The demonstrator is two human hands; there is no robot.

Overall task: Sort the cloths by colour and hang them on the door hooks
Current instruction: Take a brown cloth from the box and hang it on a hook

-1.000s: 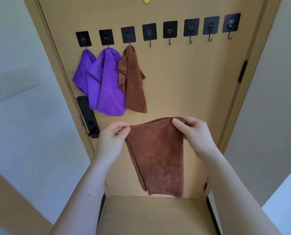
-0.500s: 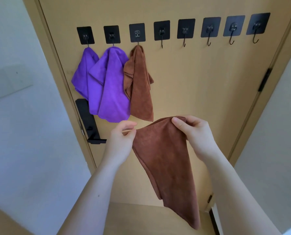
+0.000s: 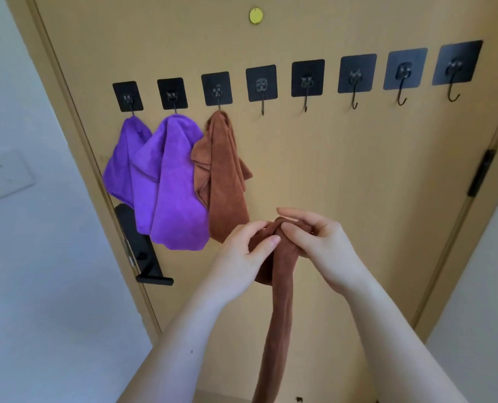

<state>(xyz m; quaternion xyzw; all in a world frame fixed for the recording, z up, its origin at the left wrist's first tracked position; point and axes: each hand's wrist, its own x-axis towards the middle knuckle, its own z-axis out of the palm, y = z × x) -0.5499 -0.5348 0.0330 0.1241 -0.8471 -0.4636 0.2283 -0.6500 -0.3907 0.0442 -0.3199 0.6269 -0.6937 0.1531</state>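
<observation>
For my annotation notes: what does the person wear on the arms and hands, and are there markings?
Nothing is worn that shows. The left hand and the right hand are bare: no gloves, rings or watch. Both forearms are bare to the picture's edge, no sleeve in view. The left forearm has one small spot.

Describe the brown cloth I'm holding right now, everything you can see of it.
The held brown cloth is rust-brown and plush, and looks like microfibre. Its top is bunched into a tight knob, pinched between the left hand and the right hand. Below them it hangs as one long, narrow, slightly twisted strip that runs out of the bottom of the view. It hangs in front of the door, and only the two hands visibly touch it.
</observation>
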